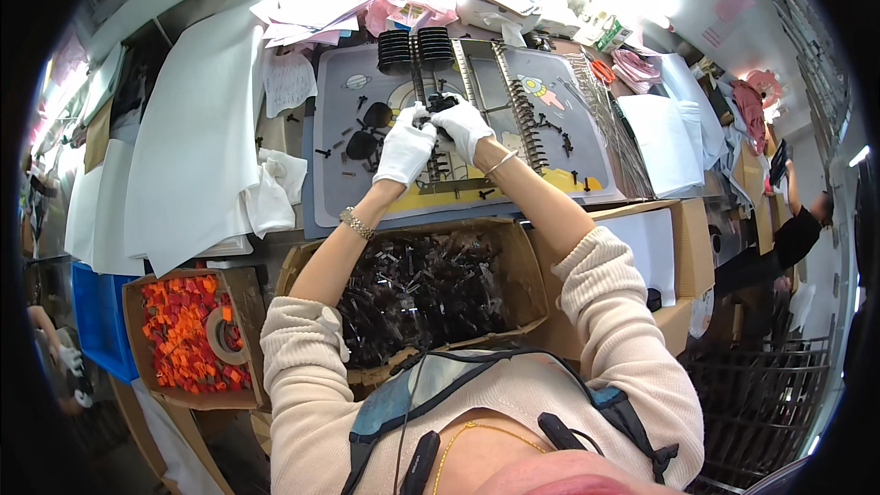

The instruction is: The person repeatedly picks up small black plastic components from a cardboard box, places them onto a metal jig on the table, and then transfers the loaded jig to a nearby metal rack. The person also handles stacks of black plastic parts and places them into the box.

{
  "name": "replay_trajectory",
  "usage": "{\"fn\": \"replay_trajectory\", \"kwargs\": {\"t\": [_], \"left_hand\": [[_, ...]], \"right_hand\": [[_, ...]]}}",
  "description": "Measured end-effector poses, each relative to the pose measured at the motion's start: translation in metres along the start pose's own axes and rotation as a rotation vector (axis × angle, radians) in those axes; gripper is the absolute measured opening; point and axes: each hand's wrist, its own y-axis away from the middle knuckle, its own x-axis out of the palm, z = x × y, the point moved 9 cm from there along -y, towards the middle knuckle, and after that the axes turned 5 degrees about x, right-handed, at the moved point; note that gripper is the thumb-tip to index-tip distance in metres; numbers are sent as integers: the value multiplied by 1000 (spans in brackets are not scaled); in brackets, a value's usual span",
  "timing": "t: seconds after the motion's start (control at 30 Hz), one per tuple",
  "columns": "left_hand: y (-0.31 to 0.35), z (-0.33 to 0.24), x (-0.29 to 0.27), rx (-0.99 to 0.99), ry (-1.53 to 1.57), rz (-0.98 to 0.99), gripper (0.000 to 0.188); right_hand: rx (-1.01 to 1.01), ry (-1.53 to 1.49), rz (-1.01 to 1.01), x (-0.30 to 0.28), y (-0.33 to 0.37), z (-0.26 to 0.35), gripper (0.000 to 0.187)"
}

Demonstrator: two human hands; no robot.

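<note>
Both hands wear white gloves and meet over the middle of a grey printed mat (341,185) that lies on the far part of the workbench. The left hand (404,148) is curled shut around a small black plastic part (440,104), and the right hand (466,127) closes on the same part from the right side, so the two gloves touch with the dark piece clamped between them. Just below the hands a metal rack (446,185) with a long toothed rail lies flat on the mat, and a second toothed rail (523,112) runs from far to near just right of the right hand. Two stacks of black ribbed pieces (414,49) sit at the far edge of the mat, beyond the hands. Loose small black pieces (362,143) lie scattered on the mat to the left of the left hand. Near the person, directly under the forearms, an open cardboard box (527,268) is filled with a heap of black plastic parts. To the near left, a smaller cardboard box (243,286) holds orange and red plastic pieces with a roll of tape (218,334) lying on top of them. White cloths (273,189) are bunched just left of the mat, beside large white sheets (197,128). On the far right of the bench orange-handled scissors (602,71) lie among papers. A bracelet shows on each wrist.
</note>
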Motion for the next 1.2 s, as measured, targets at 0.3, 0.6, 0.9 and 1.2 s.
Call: {"fn": "replay_trajectory", "kwargs": {"t": [0.3,0.6,0.9,1.2], "left_hand": [[8,-3,-2,114,-26,-150,36],[12,-17,-12,70,-199,-54,45],[27,-36,-60,108,78,-98,18],[93,-151,-8,1028,-1208,68,28]], "right_hand": [[-385,-88,-227,-9,-4,-5,43],[-788,1479,-297,41,60,92,19],[-155,159,175,10,84,90,10],[-560,787,45,12,174,86,28]]}}
